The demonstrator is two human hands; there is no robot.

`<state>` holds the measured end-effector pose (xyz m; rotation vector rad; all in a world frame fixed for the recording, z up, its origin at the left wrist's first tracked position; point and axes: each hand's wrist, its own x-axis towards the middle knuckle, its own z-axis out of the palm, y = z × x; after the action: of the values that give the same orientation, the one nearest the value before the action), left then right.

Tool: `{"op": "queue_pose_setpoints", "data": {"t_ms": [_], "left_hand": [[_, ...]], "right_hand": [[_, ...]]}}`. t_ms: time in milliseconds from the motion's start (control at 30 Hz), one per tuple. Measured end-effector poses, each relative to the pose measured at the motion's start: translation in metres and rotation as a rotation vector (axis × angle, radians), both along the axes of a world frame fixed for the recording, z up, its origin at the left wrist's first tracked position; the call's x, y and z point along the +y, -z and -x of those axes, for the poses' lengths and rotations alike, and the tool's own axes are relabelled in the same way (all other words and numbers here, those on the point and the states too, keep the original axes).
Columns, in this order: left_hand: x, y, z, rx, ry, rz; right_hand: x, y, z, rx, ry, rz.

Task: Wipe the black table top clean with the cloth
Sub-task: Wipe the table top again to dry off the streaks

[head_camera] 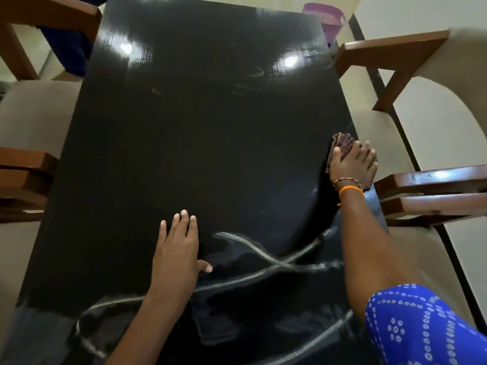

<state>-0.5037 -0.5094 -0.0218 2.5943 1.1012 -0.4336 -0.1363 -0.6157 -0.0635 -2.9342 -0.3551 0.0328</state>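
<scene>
The glossy black table top fills the middle of the view and shows faint smear marks toward its far end. My right hand presses a dark checked cloth flat against the table's right edge; most of the cloth is hidden under the palm. My left hand lies flat on the near part of the table, fingers spread, holding nothing. A black garment with pale stitched borders drapes over the near edge between my arms.
Wooden-armed chairs with beige seats stand on both sides: left and right, with further ones at the far left and far right. A purple basket sits on the floor beyond the far right corner.
</scene>
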Motion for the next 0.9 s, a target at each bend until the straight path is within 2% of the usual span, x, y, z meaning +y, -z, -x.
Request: {"op": "queue_pose_setpoints", "data": {"t_ms": [100, 233, 433, 533, 667, 900], "left_hand": [[0.000, -0.001, -0.001, -0.018, -0.002, 0.012], [0.000, 0.000, 0.002, -0.040, -0.014, 0.033], [0.000, -0.002, 0.006, -0.056, -0.043, 0.065], [-0.014, -0.003, 0.013, -0.106, -0.088, 0.043], [-0.043, -0.007, 0.011, -0.181, -0.069, 0.008], [-0.088, -0.007, -0.006, -0.212, 0.065, 0.012]], "right_hand": [[0.029, 0.001, 0.035, 0.006, -0.090, -0.001], [0.092, 0.002, 0.101, 0.045, -0.316, -0.005], [0.169, 0.001, 0.228, 0.183, -0.887, 0.032], [0.164, 0.001, 0.241, 0.195, -1.095, 0.075], [0.116, -0.001, 0.201, 0.144, -1.084, 0.058], [0.023, -0.008, 0.066, 0.123, -0.637, 0.060]]}}
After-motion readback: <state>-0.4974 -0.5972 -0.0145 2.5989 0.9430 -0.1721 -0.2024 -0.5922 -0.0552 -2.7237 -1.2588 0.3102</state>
